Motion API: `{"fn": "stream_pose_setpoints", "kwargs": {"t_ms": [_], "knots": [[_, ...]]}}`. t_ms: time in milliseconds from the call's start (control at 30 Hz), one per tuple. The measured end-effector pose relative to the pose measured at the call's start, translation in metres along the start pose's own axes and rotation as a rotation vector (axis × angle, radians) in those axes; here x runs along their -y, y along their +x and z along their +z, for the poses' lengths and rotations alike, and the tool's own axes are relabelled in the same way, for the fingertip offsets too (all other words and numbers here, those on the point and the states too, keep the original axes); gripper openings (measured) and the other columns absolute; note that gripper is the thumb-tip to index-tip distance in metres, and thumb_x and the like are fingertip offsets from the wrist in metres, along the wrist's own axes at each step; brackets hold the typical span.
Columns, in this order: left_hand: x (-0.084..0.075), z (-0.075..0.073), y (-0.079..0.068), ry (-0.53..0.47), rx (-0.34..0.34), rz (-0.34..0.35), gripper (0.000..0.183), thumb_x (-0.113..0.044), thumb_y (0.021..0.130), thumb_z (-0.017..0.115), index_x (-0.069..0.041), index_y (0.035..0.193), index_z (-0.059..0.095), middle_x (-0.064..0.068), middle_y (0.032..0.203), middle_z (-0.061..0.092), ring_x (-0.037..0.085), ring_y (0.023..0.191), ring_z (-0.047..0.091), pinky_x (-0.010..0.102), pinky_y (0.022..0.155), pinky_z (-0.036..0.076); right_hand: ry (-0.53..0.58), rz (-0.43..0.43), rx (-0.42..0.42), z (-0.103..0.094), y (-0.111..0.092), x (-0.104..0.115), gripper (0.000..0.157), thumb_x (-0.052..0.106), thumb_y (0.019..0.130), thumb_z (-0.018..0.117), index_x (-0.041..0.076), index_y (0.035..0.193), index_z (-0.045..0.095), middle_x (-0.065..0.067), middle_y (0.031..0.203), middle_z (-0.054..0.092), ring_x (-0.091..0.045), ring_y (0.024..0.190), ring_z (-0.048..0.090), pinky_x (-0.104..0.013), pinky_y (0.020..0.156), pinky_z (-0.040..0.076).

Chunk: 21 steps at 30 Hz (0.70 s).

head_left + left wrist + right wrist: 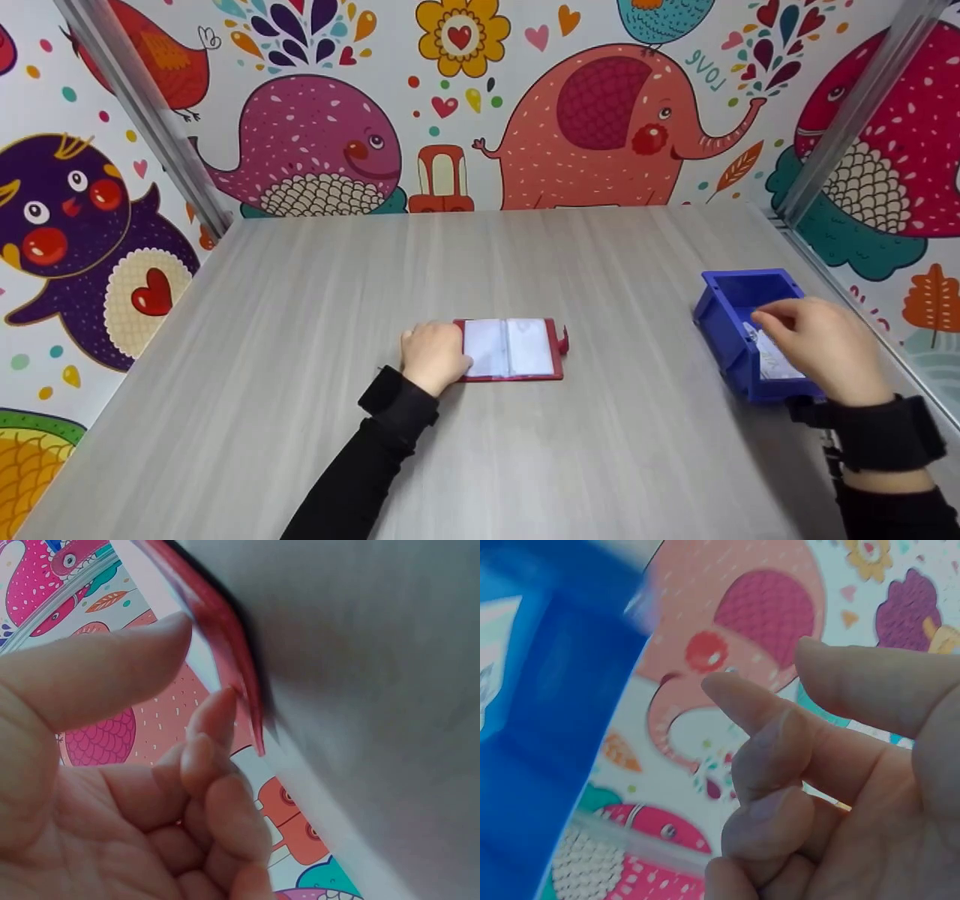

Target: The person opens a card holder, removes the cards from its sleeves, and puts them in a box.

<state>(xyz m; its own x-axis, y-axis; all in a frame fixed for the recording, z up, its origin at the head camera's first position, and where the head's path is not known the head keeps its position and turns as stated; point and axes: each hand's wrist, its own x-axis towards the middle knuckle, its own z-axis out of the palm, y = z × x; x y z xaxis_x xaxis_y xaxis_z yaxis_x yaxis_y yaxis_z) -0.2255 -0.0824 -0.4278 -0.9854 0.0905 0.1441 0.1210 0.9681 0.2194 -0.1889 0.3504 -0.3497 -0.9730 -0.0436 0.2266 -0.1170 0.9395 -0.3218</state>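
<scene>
Nearest, on the near side of the open red booklet, a black sleeve and a black wrist strap lead up to the left hand, which pinches the booklet's left edge between thumb and fingers. The booklet lies open on the pale wood-grain table, its clear-looking pages facing up and a small red tab sticking out from its right edge. Well to the right of the booklet, the right hand hangs over a blue bin, thumb and forefinger apart with nothing between them, the other fingers loosely bent; whether it touches the bin I cannot tell. Inside the bin lie whitish items, too unclear to name. Beyond the booklet, past the table's far edge, stands a wall printed with a pink elephant and a purple whale.
</scene>
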Motion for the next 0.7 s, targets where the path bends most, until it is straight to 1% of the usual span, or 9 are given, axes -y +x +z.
{"fn": "stream_pose_setpoints", "kwargs": {"t_ms": [233, 333, 400, 467, 700], "knots": [[0.0, 0.0, 0.001, 0.006, 0.013, -0.001, 0.022, -0.024, 0.074, 0.08, -0.007, 0.078, 0.066, 0.01, 0.08, 0.065, 0.033, 0.08, 0.062, 0.044, 0.072, 0.042, 0.024, -0.139, -0.044, 0.012, 0.006, 0.033, 0.026, 0.026, 0.095, 0.066, 0.002, 0.101, 0.076, -0.016, 0.095, 0.07, -0.031, 0.084, 0.063, -0.052, 0.072, 0.046], [0.0, 0.0, 0.002, 0.011, 0.028, -0.004, 0.022, -0.024, 0.075, 0.08, -0.007, 0.079, 0.066, 0.009, 0.081, 0.065, 0.033, 0.081, 0.062, 0.043, 0.072, 0.041, 0.022, -0.207, -0.075, 0.021, 0.01, 0.046, 0.02, 0.023, 0.093, 0.068, 0.005, 0.097, 0.077, -0.011, 0.09, 0.07, -0.027, 0.081, 0.063, -0.049, 0.071, 0.046], [0.0, -0.001, 0.002, 0.015, 0.034, -0.005, 0.022, -0.024, 0.075, 0.08, -0.007, 0.08, 0.067, 0.009, 0.082, 0.066, 0.033, 0.082, 0.062, 0.043, 0.072, 0.042, 0.021, -0.241, -0.079, 0.026, 0.013, 0.054, 0.018, 0.021, 0.093, 0.069, 0.006, 0.095, 0.077, -0.009, 0.088, 0.07, -0.026, 0.079, 0.063, -0.048, 0.069, 0.046], [0.0, -0.001, 0.002, 0.016, 0.034, -0.004, 0.022, -0.025, 0.075, 0.08, -0.007, 0.08, 0.067, 0.01, 0.082, 0.066, 0.033, 0.082, 0.062, 0.043, 0.072, 0.042, 0.026, -0.26, -0.07, 0.031, 0.017, 0.062, 0.018, 0.02, 0.093, 0.069, 0.005, 0.095, 0.077, -0.009, 0.087, 0.07, -0.026, 0.078, 0.063, -0.048, 0.069, 0.046], [-0.001, -0.001, 0.002, 0.013, 0.038, -0.01, 0.022, -0.024, 0.076, 0.079, -0.007, 0.081, 0.067, 0.01, 0.084, 0.066, 0.033, 0.083, 0.062, 0.043, 0.073, 0.042, 0.044, -0.27, -0.034, 0.046, 0.024, 0.086, 0.018, 0.021, 0.092, 0.069, 0.005, 0.096, 0.078, -0.007, 0.083, 0.068, -0.024, 0.076, 0.06, -0.043, 0.069, 0.043]]}}
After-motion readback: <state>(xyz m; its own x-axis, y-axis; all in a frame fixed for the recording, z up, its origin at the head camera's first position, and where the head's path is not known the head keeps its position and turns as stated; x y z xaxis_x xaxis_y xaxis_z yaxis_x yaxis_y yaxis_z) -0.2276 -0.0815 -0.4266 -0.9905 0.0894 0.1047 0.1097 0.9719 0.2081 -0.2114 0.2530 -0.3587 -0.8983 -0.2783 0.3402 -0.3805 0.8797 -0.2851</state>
